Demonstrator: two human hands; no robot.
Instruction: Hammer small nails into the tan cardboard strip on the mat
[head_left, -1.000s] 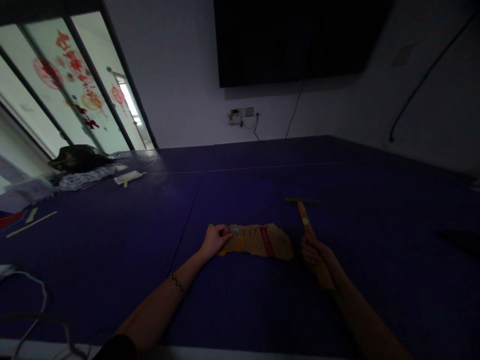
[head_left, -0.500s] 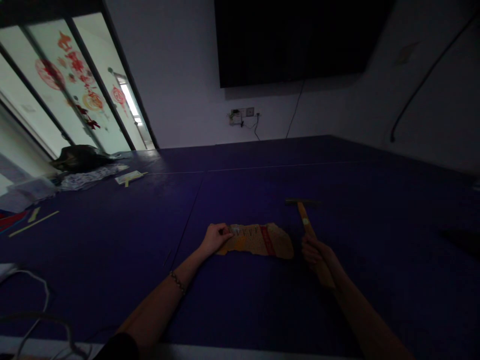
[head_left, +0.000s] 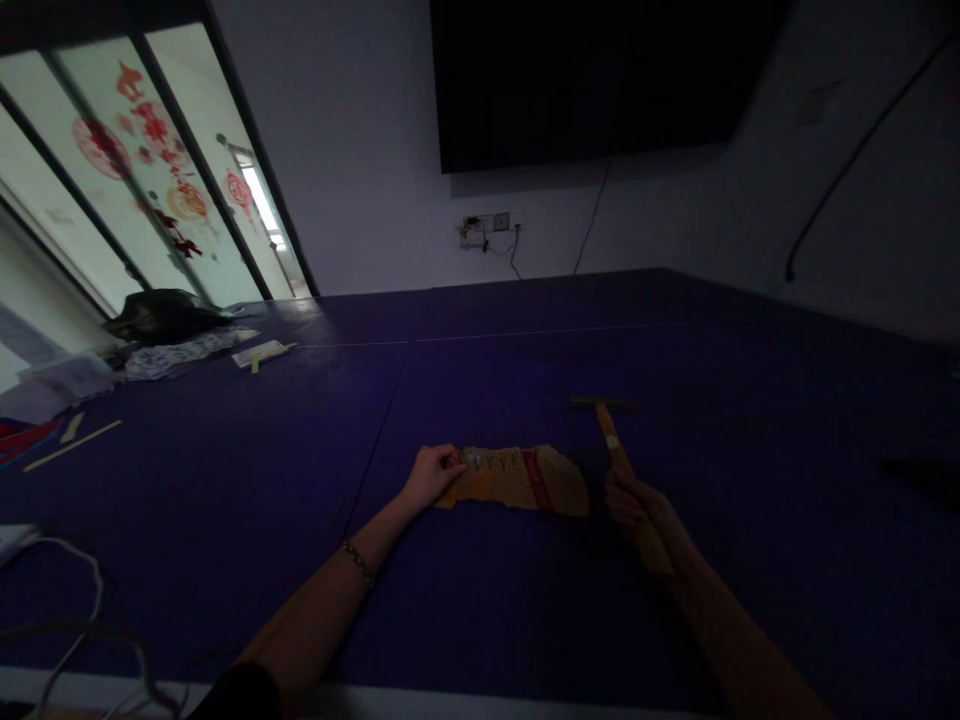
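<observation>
A torn strip of brown cardboard (head_left: 517,489) with a red band lies flat on the purple-blue table. Several thin dark V-shaped marks, perhaps upright nails with shadows, line its upper edge. At the strip's left end is my left hand (head_left: 436,472), thumb and forefinger pinched together over the cardboard. Whatever sits between those fingertips is too small and dark to make out. My right hand (head_left: 631,500) grips a hammer (head_left: 613,436) by its wooden handle, to the right of the strip. The narrow metal head is raised beyond the cardboard, apart from it.
On the left of the table (head_left: 480,600) lie yellow strips (head_left: 73,446), a white tray-like item (head_left: 259,353), a black bag (head_left: 166,316) and crumpled cloth or paper. White cables (head_left: 94,580) loop at the near left corner. A dark screen (head_left: 592,80) hangs on the wall.
Almost nothing differs. The view has shifted very slightly; both hands, the hammer and the cardboard keep their places.
</observation>
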